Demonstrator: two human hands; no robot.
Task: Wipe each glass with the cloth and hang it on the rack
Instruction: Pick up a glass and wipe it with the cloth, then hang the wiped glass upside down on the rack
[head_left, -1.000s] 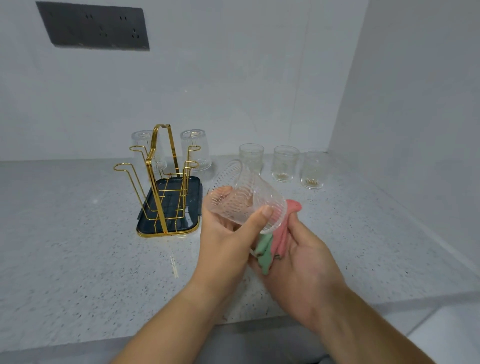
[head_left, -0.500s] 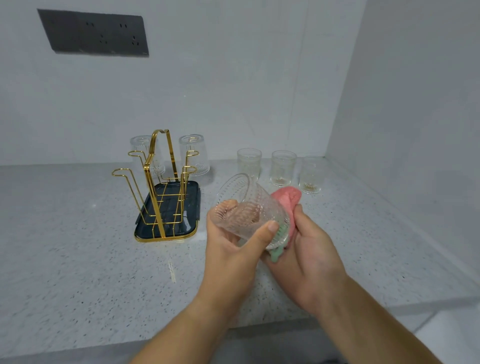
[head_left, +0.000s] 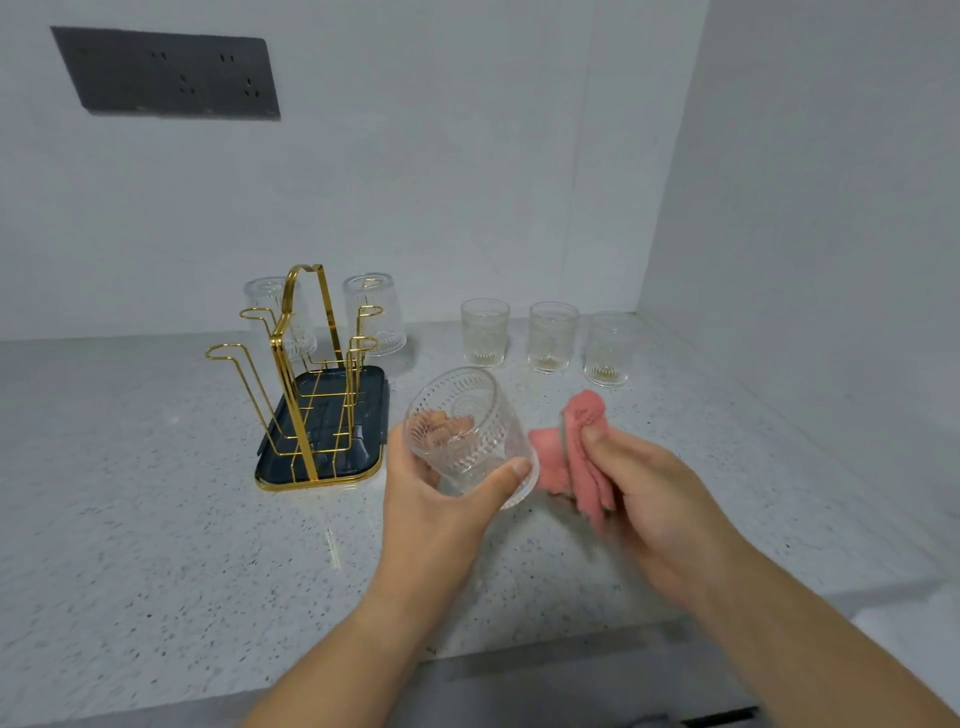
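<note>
Two grips busy: left grip (head_left: 439, 512) clasps tilted glass (head_left: 467, 434), right grip (head_left: 649, 499) pinches cloth (head_left: 584, 467); advise feeding cloth inside, rotating glass.

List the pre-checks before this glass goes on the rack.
1. Grip: ok. The left hand holds the held glass with thumb and fingers round it.
2. Cloth out of the glass: ok. The right hand pinches the cloth beside it.
3. Free peg: ok. The front-left peg of the rack is bare.
4. Mouth down for hanging: not ok. The glass is tilted.
5. Glass dry: cannot tell.
</note>
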